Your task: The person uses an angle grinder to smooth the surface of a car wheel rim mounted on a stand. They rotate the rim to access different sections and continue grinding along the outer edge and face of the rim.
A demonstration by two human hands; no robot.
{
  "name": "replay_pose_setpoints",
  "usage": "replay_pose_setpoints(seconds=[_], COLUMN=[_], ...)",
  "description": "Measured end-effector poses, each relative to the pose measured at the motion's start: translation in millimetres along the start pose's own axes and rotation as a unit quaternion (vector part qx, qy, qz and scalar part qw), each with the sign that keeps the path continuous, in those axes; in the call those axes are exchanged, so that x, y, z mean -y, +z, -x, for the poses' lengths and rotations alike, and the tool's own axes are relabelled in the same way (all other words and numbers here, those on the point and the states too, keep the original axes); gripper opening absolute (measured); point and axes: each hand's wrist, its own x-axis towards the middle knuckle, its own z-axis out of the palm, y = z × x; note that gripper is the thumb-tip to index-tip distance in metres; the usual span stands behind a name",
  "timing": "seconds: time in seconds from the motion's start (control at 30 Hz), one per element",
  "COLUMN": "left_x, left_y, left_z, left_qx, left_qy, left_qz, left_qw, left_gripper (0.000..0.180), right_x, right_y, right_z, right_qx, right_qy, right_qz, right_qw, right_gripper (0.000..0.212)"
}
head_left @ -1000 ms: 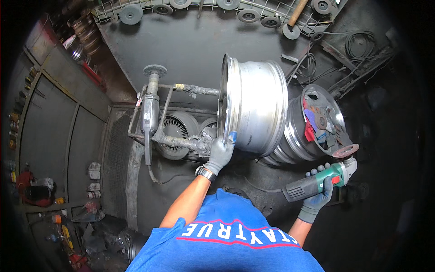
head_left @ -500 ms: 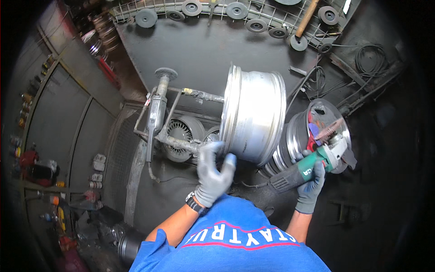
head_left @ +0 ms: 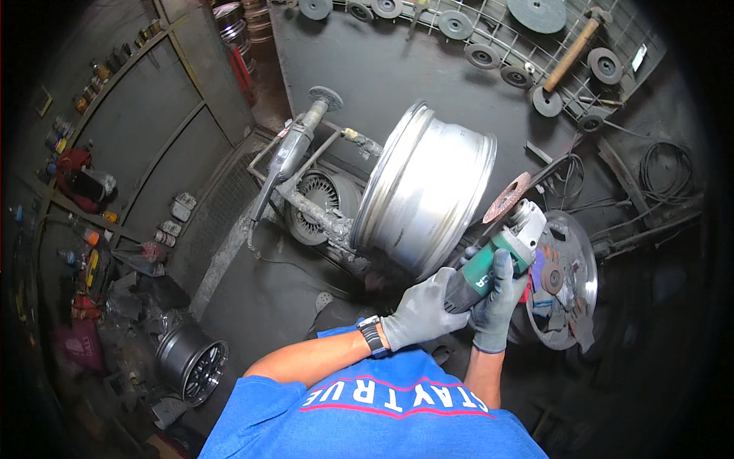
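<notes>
Both my gloved hands are closed around a green angle grinder (head_left: pixel 480 271) just right of the bare silver wheel rim (head_left: pixel 440 191). My left hand (head_left: pixel 423 312) wraps the dark rear end of its body. Further forward, my right hand (head_left: pixel 497 302) grips the green housing close to the metal head. A reddish-brown disc (head_left: pixel 506 197) on that head stands beside the rim's right edge, seemingly apart from it. The rim lies on its side on a crusted metal stand (head_left: pixel 317 210), its barrel facing up.
A second grinder (head_left: pixel 294 149) hangs on the stand's left side. To the right, an upturned rim (head_left: pixel 589 279) holds discs and scraps. Spare discs (head_left: pixel 456 25) and a wooden-handled hammer (head_left: pixel 573 53) hang on a wire rack. Coiled cables (head_left: pixel 664 172) lie far right; a dark wheel (head_left: pixel 180 359) sits lower left.
My left hand has come away from near the silver rim and taken hold of the grinder's rear. The grinder has moved left from above the scrap-filled rim, and the view has turned.
</notes>
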Motion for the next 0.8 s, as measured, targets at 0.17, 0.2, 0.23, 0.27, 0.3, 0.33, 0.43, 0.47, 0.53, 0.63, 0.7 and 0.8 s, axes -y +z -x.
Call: replay_pose_setpoints(seconds=[0.17,0.2,0.23,0.27,0.3,0.33,0.43,0.47,0.53,0.63,0.7,0.8], left_x=[-3.7,-5.3,-7.4,-11.9,-15.9,-20.2,-16.8,-17.7,-17.4,-11.0,1.8,14.9], left_y=[-4.1,-8.0,-12.8,-18.0,-26.3,-37.8,-51.8,-56.9,-76.7,-112.5,-121.3,-112.8], left_z=[0.6,-1.5,-3.6,-5.8,-8.4,-11.4,-19.0,-18.8,-21.8,-28.3,-30.0,-32.3], left_qx=[-0.052,-0.052,-0.035,-0.019,-0.018,0.01,0.05,0.053,0.097,0.148,0.086,0.083], left_qy=[0.05,0.053,0.052,0.05,0.052,0.064,0.107,0.116,0.135,0.116,0.103,-0.018], left_qz=[0.021,0.024,0.039,0.056,0.061,0.104,0.19,0.209,0.136,0.021,0.054,0.318], left_qw=[0.997,0.997,0.997,0.997,0.997,0.992,0.974,0.97,0.977,0.982,0.989,0.944], left_gripper=[0.067,0.067,0.068,0.069,0.069,0.07,0.071,0.072,0.065,0.052,0.036,0.052], right_x=[12.8,13.7,15.5,18.5,29.6,29.1,32.2,32.8,34.1,46.2,51.7,50.0], right_y=[14.5,16.2,16.2,19.4,31.9,38.3,48.3,47.1,47.0,58.9,67.6,73.3], right_z=[0.1,-2.9,-6.5,-9.0,-5.4,-3.5,4.7,2.5,-1.3,-3.3,-9.7,-27.1], right_qx=[-0.007,-0.007,-0.006,-0.005,0.004,0.003,0.156,0.155,0.164,0.142,0.147,0.157], right_qy=[-0.007,-0.01,-0.005,0.001,-0.016,-0.017,-0.003,-0.002,0.028,0.034,0.016,0.006], right_qz=[0.003,0.006,0.026,0.048,0.051,0.056,0.046,0.052,0.079,0.185,0.261,0.318], right_qw=[1.0,1.0,1.0,0.999,0.999,0.998,0.987,0.987,0.983,0.972,0.954,0.935], right_gripper=[0.053,0.053,0.054,0.054,0.059,0.059,0.065,0.065,0.065,0.064,0.06,0.057])
